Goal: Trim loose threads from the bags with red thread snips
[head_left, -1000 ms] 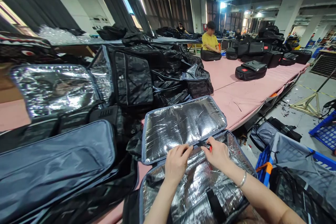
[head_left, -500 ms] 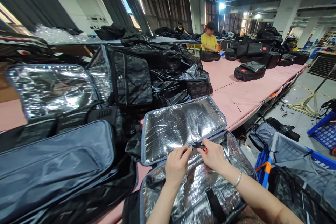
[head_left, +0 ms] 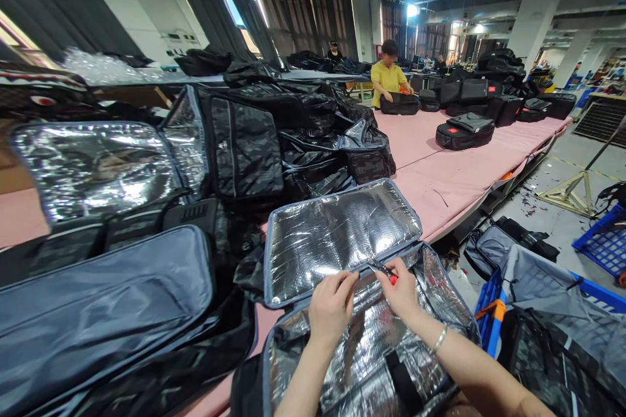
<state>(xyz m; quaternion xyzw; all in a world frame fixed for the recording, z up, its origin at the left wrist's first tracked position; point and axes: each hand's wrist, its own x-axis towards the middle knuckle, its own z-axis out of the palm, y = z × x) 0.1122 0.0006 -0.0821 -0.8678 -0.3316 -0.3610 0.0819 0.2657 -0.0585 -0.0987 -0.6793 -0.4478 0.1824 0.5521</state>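
In front of me lies an insulated bag [head_left: 342, 234] with its foil-lined lid folded back and its foil interior facing up. My left hand [head_left: 333, 303] is closed in a pinch on the bag's edge, along the seam between lid and body. Close to it on the right, my right hand [head_left: 402, 290] grips small thread snips [head_left: 390, 273] with dark handles and a red part. The blades point left at the hinge seam, near my left fingertips. Whether a thread lies between the blades is too small to tell. A black strap [head_left: 403, 381] crosses the lining nearer me.
More camouflage bags [head_left: 244, 150] are piled at the left, beside an open grey-lined bag [head_left: 122, 306]. A person in yellow [head_left: 388, 78] handles a black bag across the pink table [head_left: 420, 189]. A blue crate [head_left: 489, 313] holding bags stands at the right.
My right hand has moved slightly right, away from my left, and the snips' blades now show. My left hand stays nearly in place. The person in yellow has shifted the black bag.
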